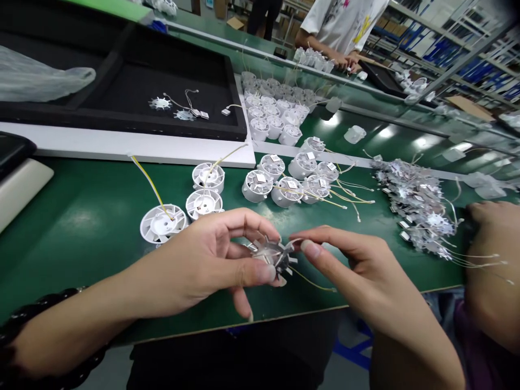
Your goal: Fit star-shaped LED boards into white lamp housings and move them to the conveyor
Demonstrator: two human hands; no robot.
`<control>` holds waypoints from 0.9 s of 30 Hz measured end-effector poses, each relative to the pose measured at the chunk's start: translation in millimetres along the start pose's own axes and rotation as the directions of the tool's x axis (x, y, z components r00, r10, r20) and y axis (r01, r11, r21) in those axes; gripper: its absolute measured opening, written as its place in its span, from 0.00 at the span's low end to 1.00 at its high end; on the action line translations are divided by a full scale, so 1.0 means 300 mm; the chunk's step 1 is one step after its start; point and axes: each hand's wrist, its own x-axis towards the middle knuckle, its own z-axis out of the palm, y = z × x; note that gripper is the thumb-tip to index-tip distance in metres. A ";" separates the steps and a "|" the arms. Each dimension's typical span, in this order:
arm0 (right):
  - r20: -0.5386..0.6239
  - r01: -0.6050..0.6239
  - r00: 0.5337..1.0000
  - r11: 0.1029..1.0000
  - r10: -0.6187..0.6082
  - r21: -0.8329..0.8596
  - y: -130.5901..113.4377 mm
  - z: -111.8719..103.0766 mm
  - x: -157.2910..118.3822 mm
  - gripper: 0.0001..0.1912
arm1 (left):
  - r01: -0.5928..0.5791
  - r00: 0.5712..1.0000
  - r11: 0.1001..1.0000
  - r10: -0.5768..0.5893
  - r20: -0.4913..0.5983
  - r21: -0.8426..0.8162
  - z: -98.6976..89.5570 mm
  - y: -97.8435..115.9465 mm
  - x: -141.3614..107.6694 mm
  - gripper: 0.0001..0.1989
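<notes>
Near the table's front edge, my left hand (pixel 231 254) grips a silvery star-shaped metal part (pixel 274 257) between thumb and fingers. My right hand (pixel 345 265) is just right of it, thumb and forefinger pinched on a thin wire (pixel 296 242) by the part's edge. A yellowish wire (pixel 317 283) trails from the part toward the right. Behind my left hand stand white round fan housings (pixel 163 223), one with a yellow and white wire upright. Several more housings with square labels (pixel 287 190) are grouped beyond my hands.
A heap of star-shaped metal parts with wires (pixel 418 200) lies at the right, near another person's arm (pixel 491 260). A black tray (pixel 182 65) holds loose parts at the back left. Across the glass divider, a person's hands (pixel 345 60) work.
</notes>
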 end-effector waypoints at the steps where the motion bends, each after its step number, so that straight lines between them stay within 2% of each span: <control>1: 0.001 0.018 1.000 1.000 -0.018 0.002 -0.003 -0.001 -0.002 0.08 | 0.017 1.000 1.000 -0.017 0.018 -0.022 -0.003 -0.003 0.000 0.13; 4: 0.045 0.040 0.998 0.996 -0.044 0.084 -0.014 0.001 -0.004 0.11 | 0.016 1.000 0.999 -0.016 0.017 0.031 -0.007 -0.001 -0.004 0.12; 7: 0.157 -0.023 0.988 0.972 -0.014 0.234 -0.021 0.008 -0.002 0.07 | -0.023 1.000 0.991 0.024 -0.007 0.133 -0.004 0.011 -0.009 0.14; 10: 0.168 -0.051 0.986 0.946 -0.004 0.321 -0.024 0.016 -0.003 0.05 | -0.048 0.999 0.973 0.052 -0.015 0.225 0.003 0.018 -0.009 0.19; 13: 0.175 -0.075 0.985 0.935 0.014 0.346 -0.029 0.023 -0.004 0.11 | -0.033 0.999 0.964 0.034 0.001 0.264 0.005 0.014 -0.007 0.16; 16: 0.213 -0.124 0.976 0.931 0.052 0.342 -0.038 0.031 -0.001 0.13 | -0.054 0.998 0.979 0.044 0.055 0.198 -0.004 0.009 -0.008 0.15; 19: 0.202 -0.106 0.979 0.932 0.036 0.346 -0.040 0.038 0.008 0.13 | -0.074 0.993 0.992 0.063 0.104 0.105 -0.015 0.009 -0.008 0.14; 23: 0.162 -0.081 0.986 0.936 0.026 0.343 -0.030 0.041 0.012 0.14 | 0.010 0.990 0.996 0.002 0.141 -0.089 -0.014 0.013 -0.003 0.13; 27: 0.208 -0.154 0.975 0.907 0.075 0.392 -0.029 0.040 0.001 0.08 | 0.050 0.990 0.992 -0.034 0.138 -0.113 -0.003 0.016 -0.004 0.15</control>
